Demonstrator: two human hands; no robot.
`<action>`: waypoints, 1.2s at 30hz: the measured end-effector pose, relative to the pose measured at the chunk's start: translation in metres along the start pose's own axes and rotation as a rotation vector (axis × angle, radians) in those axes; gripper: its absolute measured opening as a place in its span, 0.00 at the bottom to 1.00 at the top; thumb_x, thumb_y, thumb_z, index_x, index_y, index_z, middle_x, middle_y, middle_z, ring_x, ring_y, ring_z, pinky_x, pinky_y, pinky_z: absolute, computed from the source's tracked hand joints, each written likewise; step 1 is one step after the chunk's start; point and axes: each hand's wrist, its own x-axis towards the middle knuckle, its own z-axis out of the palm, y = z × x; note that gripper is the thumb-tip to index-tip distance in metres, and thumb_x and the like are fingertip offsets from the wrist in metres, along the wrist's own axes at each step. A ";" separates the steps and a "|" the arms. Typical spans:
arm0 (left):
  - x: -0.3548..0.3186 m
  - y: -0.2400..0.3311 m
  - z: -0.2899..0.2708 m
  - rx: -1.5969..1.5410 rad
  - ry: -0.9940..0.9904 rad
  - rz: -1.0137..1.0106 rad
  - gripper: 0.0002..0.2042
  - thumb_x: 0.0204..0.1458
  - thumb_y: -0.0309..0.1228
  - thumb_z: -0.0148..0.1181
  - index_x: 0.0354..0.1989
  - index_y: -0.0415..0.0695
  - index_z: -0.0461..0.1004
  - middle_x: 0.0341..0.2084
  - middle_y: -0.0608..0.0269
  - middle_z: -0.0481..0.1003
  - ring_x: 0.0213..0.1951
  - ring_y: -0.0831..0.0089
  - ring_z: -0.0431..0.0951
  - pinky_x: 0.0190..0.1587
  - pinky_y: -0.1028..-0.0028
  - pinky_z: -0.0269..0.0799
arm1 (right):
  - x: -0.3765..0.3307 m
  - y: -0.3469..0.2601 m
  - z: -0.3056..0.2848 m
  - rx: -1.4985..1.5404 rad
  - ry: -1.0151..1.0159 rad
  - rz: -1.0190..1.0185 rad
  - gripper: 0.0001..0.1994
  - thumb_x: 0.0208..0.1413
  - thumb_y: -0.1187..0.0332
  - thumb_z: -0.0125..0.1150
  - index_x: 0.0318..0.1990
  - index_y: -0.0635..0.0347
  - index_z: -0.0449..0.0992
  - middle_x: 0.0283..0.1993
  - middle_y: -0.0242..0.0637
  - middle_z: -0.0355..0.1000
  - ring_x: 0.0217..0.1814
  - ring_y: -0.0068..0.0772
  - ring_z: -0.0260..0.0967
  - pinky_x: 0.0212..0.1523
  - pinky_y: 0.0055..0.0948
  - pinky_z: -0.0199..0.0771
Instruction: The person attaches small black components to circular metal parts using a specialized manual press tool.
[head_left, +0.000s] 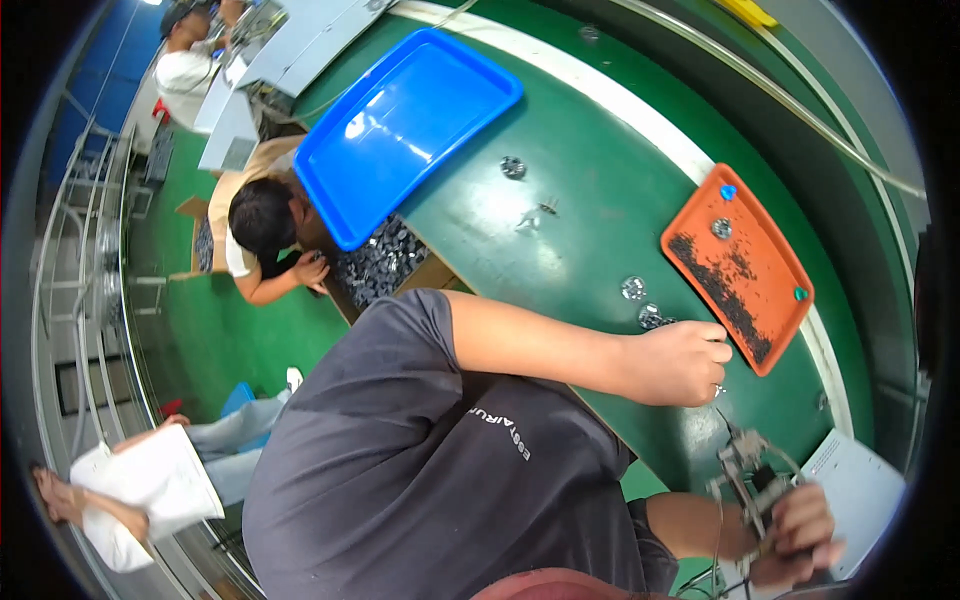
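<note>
Hands: small screws, wiry metal tool.

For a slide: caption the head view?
Left hand reaches beside an orange tray; right hand grips a wired tool.

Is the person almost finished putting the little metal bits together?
Hard to say. A few round metal pieces lie loose on the green table, maybe finished or maybe waiting. Right now the left hand pinches something tiny by the orange tray, and the right hand grips a wiry metal tool. The tray holds plenty of small dark bits, so lots seems left.
</note>
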 end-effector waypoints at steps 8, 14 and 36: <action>-0.092 -0.122 -0.190 0.660 0.340 -0.341 0.05 0.41 0.30 0.69 0.29 0.49 0.82 0.30 0.63 0.82 0.34 0.61 0.81 0.39 0.61 0.74 | -0.003 -0.010 0.000 -0.081 0.007 0.073 0.13 0.69 0.56 0.56 0.50 0.54 0.71 0.23 0.23 0.60 0.23 0.21 0.58 0.28 0.26 0.59; -0.223 -0.175 -0.270 0.941 -0.141 -1.160 0.09 0.52 0.39 0.69 0.35 0.49 0.87 0.38 0.57 0.85 0.44 0.58 0.83 0.49 0.60 0.77 | 0.000 -0.001 0.013 0.000 0.049 0.051 0.18 0.66 0.53 0.62 0.56 0.53 0.72 0.24 0.23 0.62 0.22 0.20 0.59 0.29 0.24 0.59; 0.012 -0.024 -0.025 -0.048 -0.370 -0.126 0.12 0.43 0.29 0.72 0.36 0.42 0.78 0.44 0.63 0.79 0.46 0.64 0.79 0.48 0.66 0.73 | 0.009 0.012 0.016 -0.019 -0.083 0.061 0.22 0.70 0.50 0.57 0.63 0.52 0.70 0.29 0.26 0.68 0.25 0.23 0.66 0.31 0.27 0.65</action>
